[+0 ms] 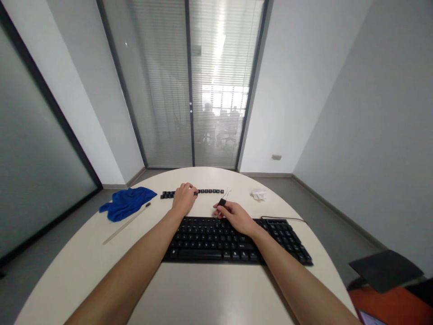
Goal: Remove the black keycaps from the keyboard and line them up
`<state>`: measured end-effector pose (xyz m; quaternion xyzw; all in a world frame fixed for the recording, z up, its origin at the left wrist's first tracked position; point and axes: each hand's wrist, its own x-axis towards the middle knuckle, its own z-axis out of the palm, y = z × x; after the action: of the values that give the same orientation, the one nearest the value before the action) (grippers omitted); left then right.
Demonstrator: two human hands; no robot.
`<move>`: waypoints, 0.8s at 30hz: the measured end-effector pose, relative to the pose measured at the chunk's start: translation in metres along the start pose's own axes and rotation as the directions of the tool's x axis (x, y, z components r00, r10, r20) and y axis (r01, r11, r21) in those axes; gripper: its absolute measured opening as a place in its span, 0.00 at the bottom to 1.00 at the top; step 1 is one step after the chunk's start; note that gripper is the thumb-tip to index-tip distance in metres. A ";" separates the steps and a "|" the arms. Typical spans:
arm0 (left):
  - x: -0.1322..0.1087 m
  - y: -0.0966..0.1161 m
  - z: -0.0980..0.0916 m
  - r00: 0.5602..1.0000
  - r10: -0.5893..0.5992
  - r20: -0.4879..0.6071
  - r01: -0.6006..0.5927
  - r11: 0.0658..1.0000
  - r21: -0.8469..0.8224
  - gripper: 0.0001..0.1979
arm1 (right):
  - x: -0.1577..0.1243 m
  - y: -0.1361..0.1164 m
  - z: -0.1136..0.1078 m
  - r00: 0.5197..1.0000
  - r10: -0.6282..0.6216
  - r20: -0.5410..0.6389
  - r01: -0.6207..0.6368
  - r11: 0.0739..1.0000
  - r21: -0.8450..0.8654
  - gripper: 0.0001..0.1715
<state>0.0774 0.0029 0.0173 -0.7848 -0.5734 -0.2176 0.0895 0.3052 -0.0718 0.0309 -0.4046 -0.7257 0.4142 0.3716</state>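
A row of loose black keycaps lies on the table behind the black keyboard. My left hand is over the left part of this row, its fingers bent together with a small black keycap at their tips. The hand hides some of the row. Just above the keyboard's back edge, my right hand is closed around a keycap puller with a black handle. Thin wire loops stick out from the puller, pointing away from me. My right hand and forearm cover part of the keyboard.
A blue cloth lies crumpled at the left, beside a thin brush with a dark tip. Crumpled white tissue lies at the back right. The keyboard's cable runs toward the right table edge. An orange chair stands lower right.
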 end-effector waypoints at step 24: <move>-0.003 0.001 -0.001 0.998 -0.040 0.039 0.040 0.999 0.013 0.08 | 0.001 0.003 0.000 1.000 -0.004 -0.004 0.003 1.000 0.000 0.23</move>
<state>0.0776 -0.0004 0.0173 -0.7768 -0.5919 -0.2003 0.0784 0.3054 -0.0701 0.0286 -0.4042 -0.7258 0.4126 0.3737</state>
